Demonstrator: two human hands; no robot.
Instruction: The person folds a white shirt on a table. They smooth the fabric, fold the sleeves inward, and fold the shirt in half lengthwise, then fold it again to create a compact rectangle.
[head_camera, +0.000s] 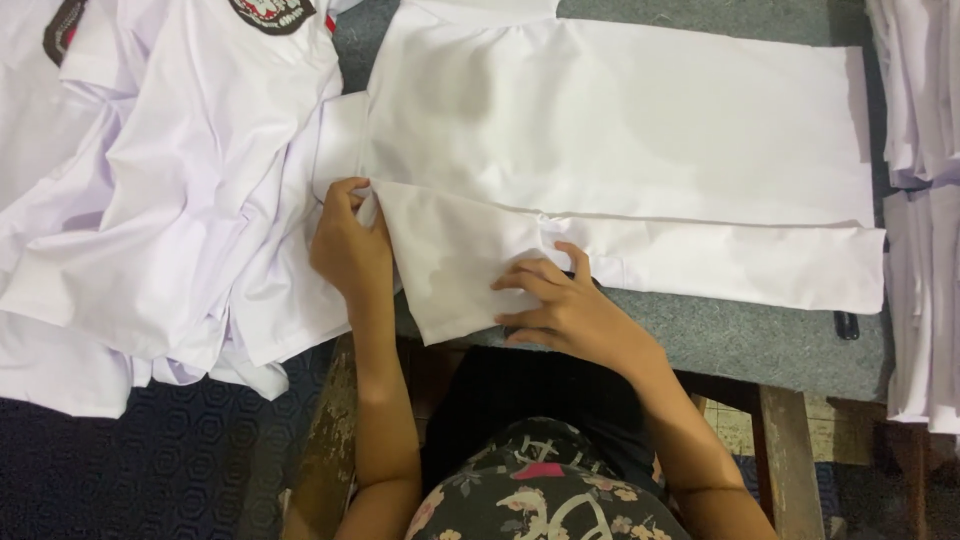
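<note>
A white shirt lies spread flat on a grey-covered table, its near side folded over into a long strip with the sleeve hanging toward me. My left hand pinches the fabric at the shoulder end of that fold. On the folded sleeve rests my right hand, fingers spread and pressing the cloth down near the table's front edge.
A heap of white shirts with dark badges covers the left side. Stacks of folded white garments stand along the right edge. A small dark object lies on the grey cover. Below is dark patterned floor.
</note>
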